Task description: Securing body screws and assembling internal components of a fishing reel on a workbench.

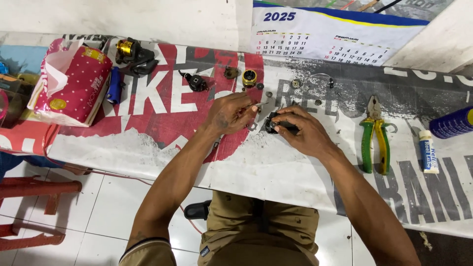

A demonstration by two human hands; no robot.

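From the head camera, the right hand (pixel 301 129) is closed around a small black reel body (pixel 276 124) held just above the desk (pixel 276 167), while the left hand (pixel 230 113) pinches a thin metal tool (pixel 259 104) between its fingertips. The tool's long axis runs left to right, its tip pointing at the reel body just beside it. Green-handled pliers (pixel 373 134) and a small white tube (pixel 427 151) lie well apart to the right, a gold spool (pixel 249 77) behind the hands.

one pliers (pixel 374 134), one tube (pixel 428 151), two hands (pixel 229 114).
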